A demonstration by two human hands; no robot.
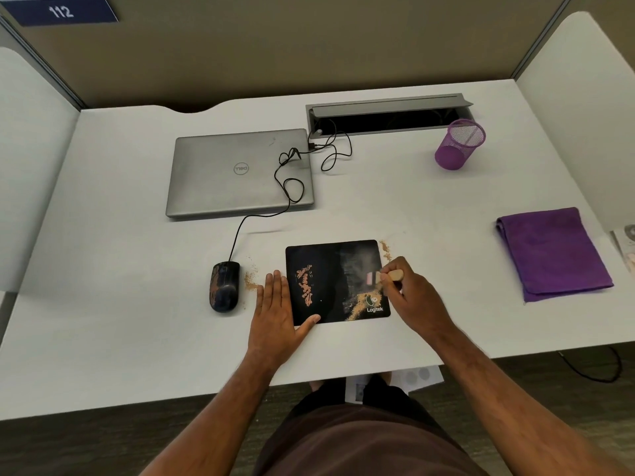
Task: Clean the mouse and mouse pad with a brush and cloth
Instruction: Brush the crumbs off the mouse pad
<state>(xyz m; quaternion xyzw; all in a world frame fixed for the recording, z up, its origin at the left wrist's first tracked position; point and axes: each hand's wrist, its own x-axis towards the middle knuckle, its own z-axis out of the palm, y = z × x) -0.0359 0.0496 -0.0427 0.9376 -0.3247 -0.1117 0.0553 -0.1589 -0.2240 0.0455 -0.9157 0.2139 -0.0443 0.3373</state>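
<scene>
- The right hand (414,293) gripped a small wooden-handled brush (385,277), its head down on the right part of the black mouse pad (330,286).
- The left hand (278,305) lay flat with straight fingers, pressing the pad's left edge, thumb on its near corner.
- Tan crumbs (359,305) lay just below the brush; more sat beside the left fingers.
- The mouse (224,286) stood just left of that hand.
- The purple cloth (553,252) lay folded well right of the brush.
</scene>
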